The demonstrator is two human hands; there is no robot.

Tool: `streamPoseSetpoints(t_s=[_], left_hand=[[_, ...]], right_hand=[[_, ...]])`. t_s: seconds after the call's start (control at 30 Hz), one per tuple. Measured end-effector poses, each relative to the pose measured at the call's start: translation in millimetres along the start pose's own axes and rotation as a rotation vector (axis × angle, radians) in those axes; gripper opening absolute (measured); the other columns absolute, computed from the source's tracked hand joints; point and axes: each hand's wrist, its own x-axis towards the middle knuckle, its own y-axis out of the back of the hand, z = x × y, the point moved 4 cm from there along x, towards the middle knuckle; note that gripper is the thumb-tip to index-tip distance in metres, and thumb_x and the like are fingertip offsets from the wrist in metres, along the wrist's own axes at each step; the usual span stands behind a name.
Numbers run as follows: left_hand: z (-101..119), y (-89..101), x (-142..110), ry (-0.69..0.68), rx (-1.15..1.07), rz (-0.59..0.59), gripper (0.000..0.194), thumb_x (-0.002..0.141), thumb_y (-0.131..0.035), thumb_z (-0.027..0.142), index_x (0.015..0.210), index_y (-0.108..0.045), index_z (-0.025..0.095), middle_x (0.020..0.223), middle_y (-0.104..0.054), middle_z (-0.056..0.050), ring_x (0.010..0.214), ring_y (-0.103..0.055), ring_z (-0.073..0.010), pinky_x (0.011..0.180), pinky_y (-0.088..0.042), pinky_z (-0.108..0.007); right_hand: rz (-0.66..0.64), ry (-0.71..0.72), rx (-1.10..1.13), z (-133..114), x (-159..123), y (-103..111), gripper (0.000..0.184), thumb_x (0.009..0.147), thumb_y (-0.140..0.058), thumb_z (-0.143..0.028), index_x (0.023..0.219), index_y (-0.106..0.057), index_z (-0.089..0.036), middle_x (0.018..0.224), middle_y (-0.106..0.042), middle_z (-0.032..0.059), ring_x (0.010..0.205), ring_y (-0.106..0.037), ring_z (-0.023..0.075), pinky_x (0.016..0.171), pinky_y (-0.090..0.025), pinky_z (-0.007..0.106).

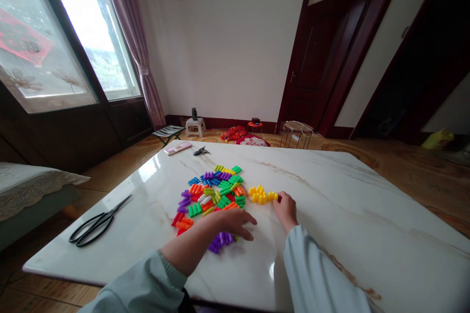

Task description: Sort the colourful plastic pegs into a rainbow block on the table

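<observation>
A heap of plastic building blocks (205, 198) in purple, green, orange, blue, red and white lies on the marble-look table (348, 210). My left hand (237, 221) reaches over the near right part of this heap, fingers apart, holding nothing. Just right of the heap sits a cluster of yellow blocks (260, 195). My right hand (286, 209) pinches the right end of that cluster between thumb and fingers. Purple blocks (221, 242) show below my left forearm, which hides part of the heap.
Black-handled scissors (97, 225) lie at the table's left. Near the far edge rest a phone (178, 147) and small dark pliers (201, 151). Beyond the table stand a white stool (195, 127), a folding stool (168, 132) and a wire-legged stool (296, 129).
</observation>
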Motion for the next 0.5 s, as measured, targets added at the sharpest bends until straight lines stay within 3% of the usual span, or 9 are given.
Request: streamPoseSetpoints(t_s=[0.2, 0.33, 0.43, 0.5], left_hand=[[-2, 0.1, 1, -0.006, 0.053, -0.007, 0.065, 0.069, -0.07, 0.047, 0.129, -0.056, 0.026, 0.108, -0.068, -0.005, 0.09, -0.064, -0.0215, 0.077, -0.048, -0.027], [-1, 0.5, 1, -0.031, 0.047, 0.048, 0.058, 0.069, -0.07, 0.042, 0.124, -0.061, 0.025, 0.098, -0.07, -0.003, 0.085, -0.065, -0.0199, 0.072, -0.048, -0.025], [-1, 8.8, 2, -0.063, -0.035, 0.2, 0.039, 0.071, -0.068, 0.031, 0.109, -0.07, 0.022, 0.09, -0.072, -0.002, 0.08, -0.066, -0.0162, 0.07, -0.048, -0.021], [-6, 21.3, 3, -0.055, -0.05, 0.396, 0.028, 0.074, -0.062, 0.023, 0.099, -0.073, 0.019, 0.086, -0.073, -0.002, 0.077, -0.066, -0.0145, 0.07, -0.048, -0.019]], right_hand=[[-0.028, -0.01, -0.006, -11, -1, -10, 0.018, 0.078, -0.052, -0.007, 0.088, -0.065, -0.013, 0.085, -0.066, 0.0076, 0.079, -0.06, 0.0171, 0.072, -0.04, 0.022], [-0.023, -0.009, -0.024, -16, -6, -1, 0.031, 0.073, -0.051, -0.002, 0.097, -0.064, -0.014, 0.096, -0.065, 0.0084, 0.087, -0.06, 0.0169, 0.073, -0.04, 0.021], [0.012, -0.004, -0.064, -29, -10, 14, 0.026, 0.076, -0.051, -0.007, 0.098, -0.063, -0.016, 0.101, -0.063, 0.0085, 0.086, -0.06, 0.0169, 0.067, -0.039, 0.022], [-0.042, 0.046, -0.062, -45, -14, 21, 0.017, 0.08, -0.051, -0.015, 0.09, -0.064, -0.019, 0.09, -0.065, 0.0045, 0.078, -0.06, 0.0155, 0.063, -0.037, 0.022]])
